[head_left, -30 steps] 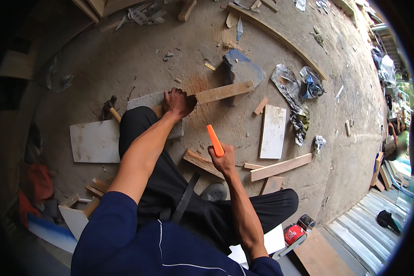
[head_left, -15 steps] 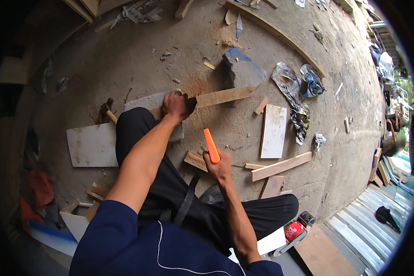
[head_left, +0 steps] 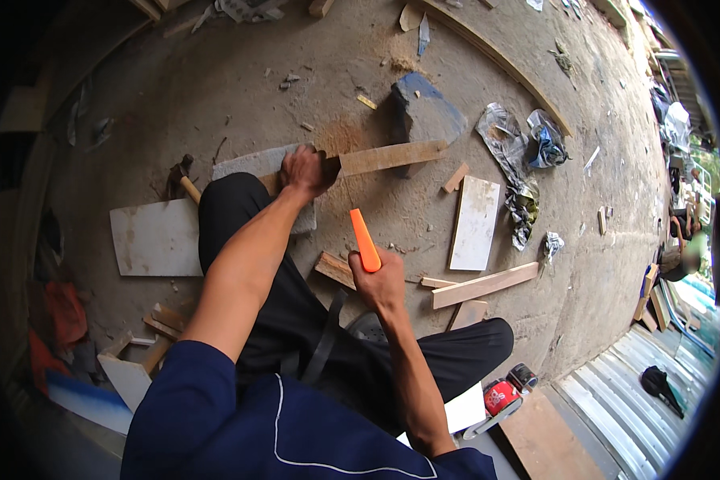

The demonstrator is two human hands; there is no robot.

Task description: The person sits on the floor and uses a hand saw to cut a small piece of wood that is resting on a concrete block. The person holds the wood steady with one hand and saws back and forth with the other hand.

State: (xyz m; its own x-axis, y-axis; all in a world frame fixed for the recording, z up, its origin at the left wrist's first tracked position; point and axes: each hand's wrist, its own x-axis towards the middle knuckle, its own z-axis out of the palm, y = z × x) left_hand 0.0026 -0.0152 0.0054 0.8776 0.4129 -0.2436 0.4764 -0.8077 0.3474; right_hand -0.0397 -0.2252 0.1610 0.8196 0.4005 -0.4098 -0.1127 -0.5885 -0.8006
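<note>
My left hand [head_left: 308, 170] is closed over a long wooden strip [head_left: 396, 158], pressing it on a pale grey block [head_left: 252, 160] by my left knee. The strip's far end rests on a grey stone block with a blue side [head_left: 432, 112]. My right hand [head_left: 378, 278] is wrapped round the orange handle of a handsaw [head_left: 365, 242]. The thin blade is seen nearly edge-on, running from the handle to the strip just right of my left hand. How deep it sits in the wood I cannot tell. Reddish sawdust [head_left: 348, 136] lies behind the strip.
A hammer [head_left: 186, 178] and a white board [head_left: 156, 238] lie left of my knee. To the right are another white board [head_left: 475, 222], wood offcuts [head_left: 485, 285] and crumpled plastic [head_left: 504, 144]. A red-and-grey tool [head_left: 501, 398] sits beside my right leg.
The view has shifted slightly, moving the floor items up in the picture. The saw handle is a little nearer the strip. My left hand keeps its hold on the wood.
</note>
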